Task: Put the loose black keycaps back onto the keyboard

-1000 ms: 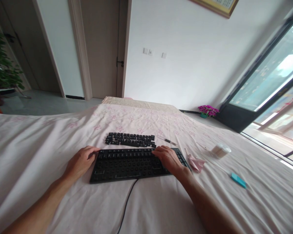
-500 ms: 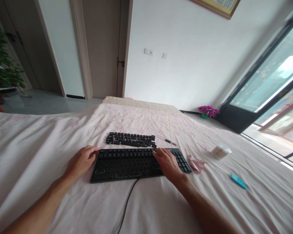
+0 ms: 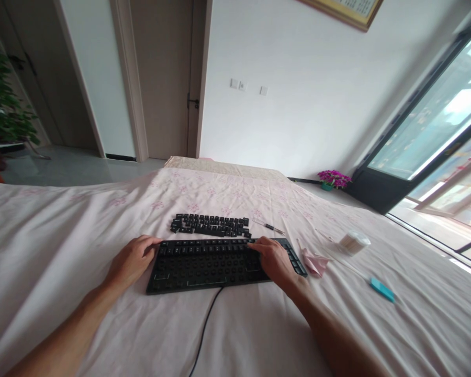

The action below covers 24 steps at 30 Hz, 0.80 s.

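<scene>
A black keyboard lies on the pink-white bed sheet, many of its key places bare of caps, with rows of keys still along the top and at the right. My left hand grips its upper left corner, fingertips at the edge. Over the right part, my right hand has its fingers bent together, thumb and fingertips at the upper keys right of the middle. Whatever may be between them is too small to make out. Just behind the keyboard, loose black keycaps sit in rows.
A thin tool with a black handle lies behind my right hand. Further right are a pink cloth, a clear tub of cotton swabs and a blue-headed brush. The keyboard's cable runs toward me across the sheet.
My right hand has shifted slightly right and up along the upper keys. My left hand keeps its place at the corner; the keycaps and keyboard look the same.
</scene>
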### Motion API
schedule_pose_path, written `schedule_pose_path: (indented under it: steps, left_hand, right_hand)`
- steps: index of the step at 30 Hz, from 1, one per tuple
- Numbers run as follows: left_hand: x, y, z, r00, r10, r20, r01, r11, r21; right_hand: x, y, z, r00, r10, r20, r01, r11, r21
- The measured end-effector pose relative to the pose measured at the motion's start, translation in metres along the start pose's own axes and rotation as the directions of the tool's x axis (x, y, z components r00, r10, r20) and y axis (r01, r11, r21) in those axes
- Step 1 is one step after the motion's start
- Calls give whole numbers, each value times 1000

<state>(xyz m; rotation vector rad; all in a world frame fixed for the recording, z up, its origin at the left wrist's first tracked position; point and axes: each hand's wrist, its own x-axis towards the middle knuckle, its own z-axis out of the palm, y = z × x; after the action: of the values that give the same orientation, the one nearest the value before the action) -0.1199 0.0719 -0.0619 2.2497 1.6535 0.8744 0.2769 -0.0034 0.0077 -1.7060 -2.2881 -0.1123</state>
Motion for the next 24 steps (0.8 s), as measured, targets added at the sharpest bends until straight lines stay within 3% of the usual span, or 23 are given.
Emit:
schedule_pose_path:
  steps: [3, 10, 15, 19, 24]
  left_hand:
    - [0, 0, 0, 1000, 6, -2, -6, 1000, -13]
    - [0, 0, 0, 1000, -12, 6, 12, 1000, -7]
    - [-3, 8, -7, 1000, -24, -6, 24, 1000, -8]
    - [-7, 17, -12, 998, 17, -61, -21, 997, -69]
    - [-8, 20, -11, 999, 50, -5, -50, 996, -71]
  right_hand:
    - [-3, 6, 1, 998, 49, -50, -45, 997, 69]
    - [-3, -2, 0, 1000, -23, 16, 24, 998, -51]
    - [-1, 7, 2, 996, 62, -61, -47, 974, 220]
    - [-4, 10, -7, 999, -5, 48, -14, 922, 387]
    - [-8, 8, -18, 983, -108, 148, 56, 947, 317]
